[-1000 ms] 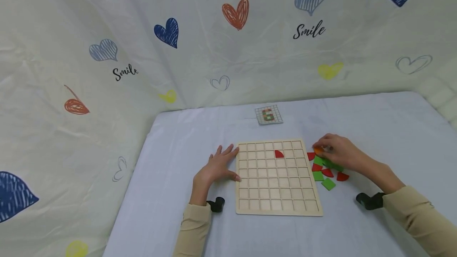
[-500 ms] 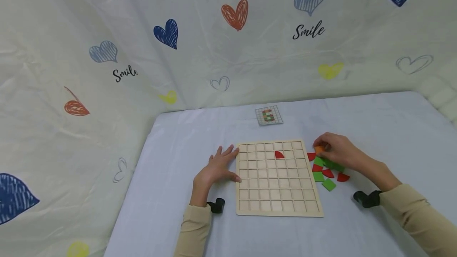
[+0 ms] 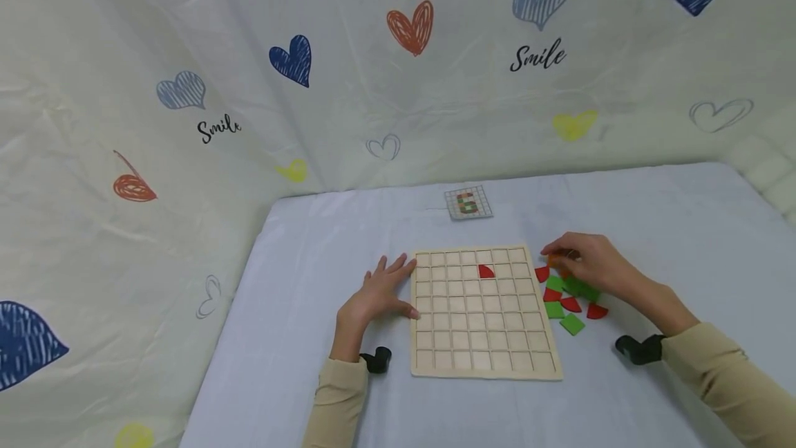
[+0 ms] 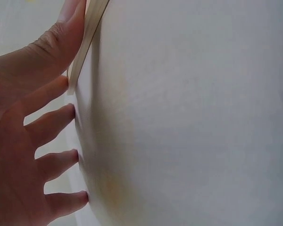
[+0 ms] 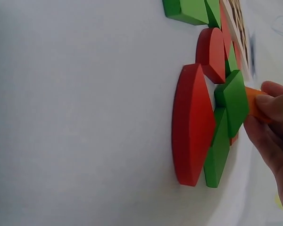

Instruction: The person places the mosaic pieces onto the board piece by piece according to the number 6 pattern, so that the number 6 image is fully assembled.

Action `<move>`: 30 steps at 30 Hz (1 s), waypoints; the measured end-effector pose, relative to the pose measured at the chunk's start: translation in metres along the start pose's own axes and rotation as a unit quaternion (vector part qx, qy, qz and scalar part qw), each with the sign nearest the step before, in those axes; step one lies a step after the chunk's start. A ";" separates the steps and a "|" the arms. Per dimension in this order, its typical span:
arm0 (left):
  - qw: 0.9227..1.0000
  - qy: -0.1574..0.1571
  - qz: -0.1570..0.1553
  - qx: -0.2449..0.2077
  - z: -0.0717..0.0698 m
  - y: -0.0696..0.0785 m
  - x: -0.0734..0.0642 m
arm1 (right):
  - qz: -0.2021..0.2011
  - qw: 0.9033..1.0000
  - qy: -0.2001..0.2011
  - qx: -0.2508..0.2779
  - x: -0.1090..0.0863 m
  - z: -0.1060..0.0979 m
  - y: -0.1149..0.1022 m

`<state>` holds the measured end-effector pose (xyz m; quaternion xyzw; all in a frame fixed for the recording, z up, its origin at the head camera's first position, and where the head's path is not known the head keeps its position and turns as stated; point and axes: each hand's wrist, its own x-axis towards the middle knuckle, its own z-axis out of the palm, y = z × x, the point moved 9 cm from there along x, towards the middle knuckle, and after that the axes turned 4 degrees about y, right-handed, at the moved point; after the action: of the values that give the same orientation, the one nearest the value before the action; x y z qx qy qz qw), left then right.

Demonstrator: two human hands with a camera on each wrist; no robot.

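Note:
A square wooden board [image 3: 459, 323] with a grid of shallow cells lies on the table. One red quarter-circle tile [image 3: 486, 271] sits in a cell of its upper part. At the board's left edge rests my left hand [image 3: 378, 292], fingers spread, thumb and a fingertip against the rim [image 4: 87, 47]. My right hand [image 3: 591, 263] is over the pile beside the board's right edge, pinching an orange tile [image 5: 255, 103] between thumb and fingers. Green square tiles [image 3: 572, 324] and red quarter-circle tiles [image 3: 597, 312] lie loosely under and in front of it, some overlapping.
Behind the board lies a small card [image 3: 468, 203] printed with a grid and a coloured figure. A white cloth covers the table [image 3: 323, 240]. A white curtain [image 3: 348, 109] with hearts hangs at the back. Black wrist devices [image 3: 639, 350] show at both cuffs.
My right hand stays over the pile with only small shifts, its fingers turning the orange tile slightly. My left hand keeps its place at the board's edge.

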<state>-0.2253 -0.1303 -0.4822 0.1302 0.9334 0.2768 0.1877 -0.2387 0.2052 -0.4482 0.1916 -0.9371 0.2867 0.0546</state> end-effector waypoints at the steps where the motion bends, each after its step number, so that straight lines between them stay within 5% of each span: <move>1: 1.000 -0.001 0.000 0.001 0.001 0.000 0.000 | 0.002 1.000 0.001 0.003 -0.001 0.000 0.000; 13: 1.000 0.001 0.002 0.000 0.000 0.000 -0.001 | 0.011 0.998 0.012 0.055 0.002 0.002 -0.005; 24: 1.000 0.000 -0.002 0.003 0.001 -0.001 -0.001 | 0.053 0.997 -0.006 0.052 0.007 0.012 -0.013; 30: 1.000 0.000 0.000 0.000 -0.001 -0.001 -0.001 | 0.035 0.998 -0.012 0.053 0.012 0.016 -0.024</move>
<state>-0.2249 -0.1321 -0.4820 0.1306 0.9335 0.2764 0.1877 -0.2403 0.1742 -0.4462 0.1650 -0.9274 0.3351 0.0227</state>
